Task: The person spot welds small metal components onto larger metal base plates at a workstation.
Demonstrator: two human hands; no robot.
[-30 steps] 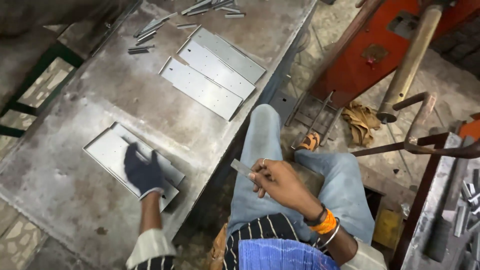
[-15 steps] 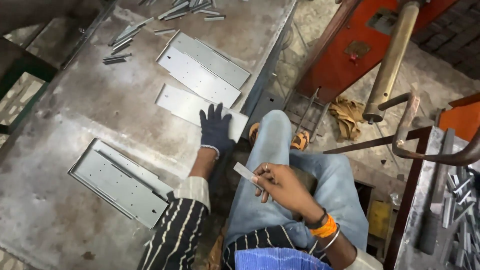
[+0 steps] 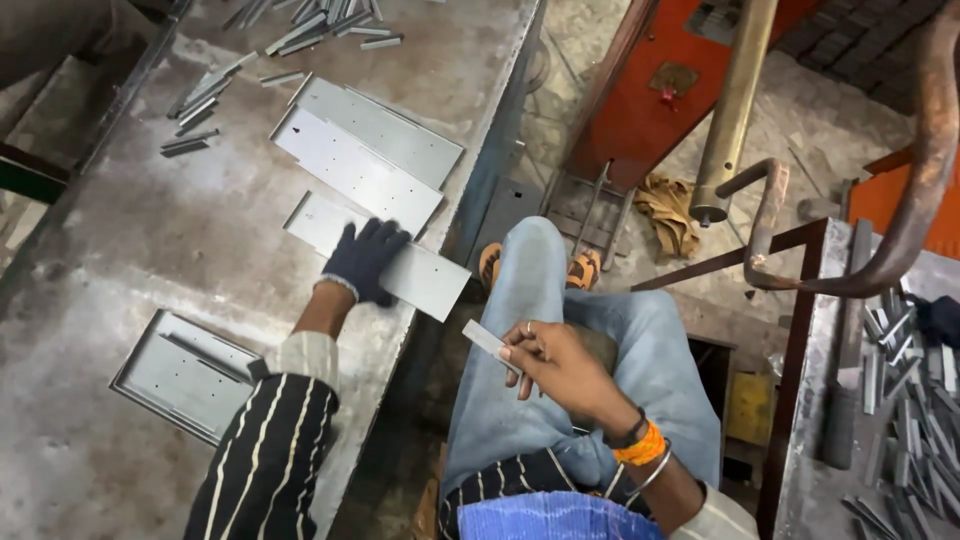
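The gloved left hand [image 3: 362, 260] presses flat, fingers spread, on a metal plate [image 3: 420, 275] lying under its palm at the workbench [image 3: 120, 250] edge. The right hand [image 3: 555, 365] pinches a small metal strip [image 3: 488, 342] that juts from its fingertips.

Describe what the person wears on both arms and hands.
The left hand wears a dark knit glove with a pale cuff; its arm has a black sleeve with thin white stripes and a light cuff. The right hand is bare, with a finger ring; the wrist carries a dark band, an orange thread band and a metal bangle.
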